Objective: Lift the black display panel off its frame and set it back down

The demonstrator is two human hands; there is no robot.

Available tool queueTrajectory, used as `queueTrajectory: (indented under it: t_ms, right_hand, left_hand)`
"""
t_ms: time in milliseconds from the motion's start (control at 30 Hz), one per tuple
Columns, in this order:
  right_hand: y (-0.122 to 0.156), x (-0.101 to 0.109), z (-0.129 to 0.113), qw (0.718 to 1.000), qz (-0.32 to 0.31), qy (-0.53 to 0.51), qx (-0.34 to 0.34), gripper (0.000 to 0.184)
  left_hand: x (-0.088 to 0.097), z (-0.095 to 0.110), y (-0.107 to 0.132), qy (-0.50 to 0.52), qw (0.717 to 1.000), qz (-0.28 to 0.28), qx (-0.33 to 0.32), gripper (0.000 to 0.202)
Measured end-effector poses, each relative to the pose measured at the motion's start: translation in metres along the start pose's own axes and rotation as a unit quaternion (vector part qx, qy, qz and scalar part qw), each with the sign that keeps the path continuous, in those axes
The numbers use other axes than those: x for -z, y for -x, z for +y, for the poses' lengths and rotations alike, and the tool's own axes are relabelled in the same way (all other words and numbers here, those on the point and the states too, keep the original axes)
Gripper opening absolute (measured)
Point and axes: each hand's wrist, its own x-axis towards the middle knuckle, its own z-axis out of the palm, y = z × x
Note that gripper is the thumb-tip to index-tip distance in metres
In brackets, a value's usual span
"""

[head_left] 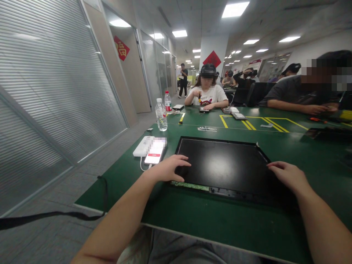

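Observation:
A flat black display panel (222, 165) lies on the green table in front of me, its dark screen face up with a bright reflection in the middle. Along its near edge runs a strip of green circuit board (191, 186). My left hand (176, 168) is at the panel's left edge, fingers spread, fingertips over the screen and thumb by the near left corner. At the right edge, my right hand (286, 174) has its thumb and fingers pinched together on the frame. The undersides of both grips are hidden.
Left of the panel lie a lit phone (155, 152) and a white box (143, 146) with a cable. Behind them stand two bottles, a clear one (161, 116) and a red-capped one (168, 102). Across the green table (115, 190), a person (207, 91) handles a small device.

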Motion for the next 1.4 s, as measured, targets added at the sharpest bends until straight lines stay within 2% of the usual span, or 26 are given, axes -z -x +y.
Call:
queueTrajectory:
  t_ms: [433, 700, 1033, 1133, 1233, 1333, 1400]
  right_hand:
    - [0.000, 0.000, 0.000, 1.000, -0.002, -0.001, -0.006, 0.030]
    - [-0.003, -0.004, 0.005, 1.000, 0.024, 0.000, 0.015, 0.025]
    - [0.004, 0.002, -0.004, 1.000, 0.008, -0.012, -0.006, 0.025]
    - [0.005, 0.003, -0.006, 1.000, 0.001, -0.008, -0.006, 0.026]
    - [0.005, 0.004, -0.007, 1.000, -0.003, -0.007, -0.007, 0.026]
    - [0.004, 0.005, -0.006, 1.000, -0.003, -0.014, -0.015, 0.025]
    - [0.002, 0.004, -0.005, 1.000, 0.000, -0.018, -0.017, 0.025]
  left_hand:
    - [-0.001, -0.001, -0.003, 0.012, 0.999, -0.005, -0.047, 0.058]
    - [-0.001, -0.002, -0.003, 0.011, 0.999, -0.010, -0.050, 0.053]
    - [-0.001, -0.001, -0.001, 0.032, 0.999, -0.008, -0.042, 0.055]
    - [-0.005, -0.005, -0.002, 0.026, 0.999, 0.023, 0.001, 0.060]
    - [-0.013, -0.010, -0.007, 0.011, 0.992, 0.090, 0.084, 0.070]
    - [-0.019, -0.014, -0.012, -0.011, 0.976, 0.144, 0.162, 0.068]
    - [-0.020, -0.015, -0.015, -0.033, 0.966, 0.159, 0.199, 0.066]
